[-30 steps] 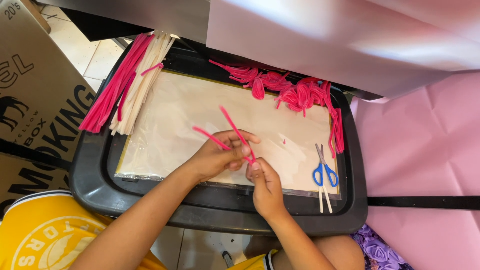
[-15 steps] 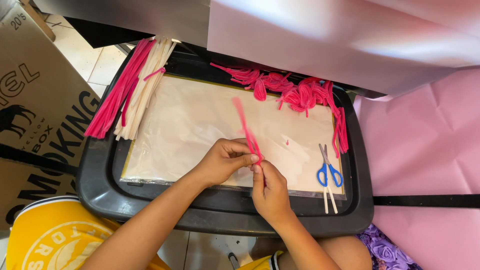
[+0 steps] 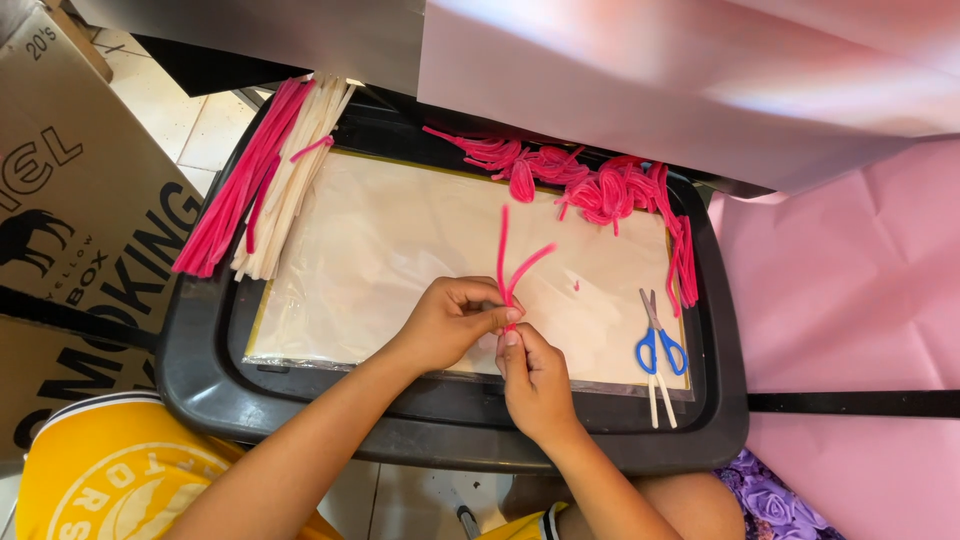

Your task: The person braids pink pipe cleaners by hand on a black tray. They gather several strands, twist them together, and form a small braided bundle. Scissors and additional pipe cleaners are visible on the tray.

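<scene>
Both hands meet over the near middle of a black plastic tray [image 3: 200, 380], above the clear plastic sheet [image 3: 380, 260] that lines its floor. The left hand [image 3: 450, 322] comes in from the lower left, its fingers [image 3: 490, 310] pinched tight on a pink pipe cleaner [image 3: 508, 260] at its lower end. The right hand [image 3: 535, 385] sits just below and touches the same spot, its fingers [image 3: 510, 345] closed narrowly around the base of the pipe cleaner. From that pinch the pipe cleaner rises in two strands: one stands almost straight up toward the far side of the tray, the other leans away to the right, so the two form a narrow V. Along the far rim lies a tangled heap of bent pink pipe cleaners [image 3: 590, 185], trailing down the right inner wall. At the far left corner a bundle of straight pink pipe cleaners [image 3: 240, 190] lies slanted over the tray's edge, with a bundle of white sticks [image 3: 295, 180] right beside it, touching. A pair of blue-handled scissors [image 3: 658, 345] rests shut on the sheet, right of the hands and apart from them. A cardboard box [image 3: 70, 200] stands left of the tray, and pink paper [image 3: 840, 290] covers the area on the right.
</scene>
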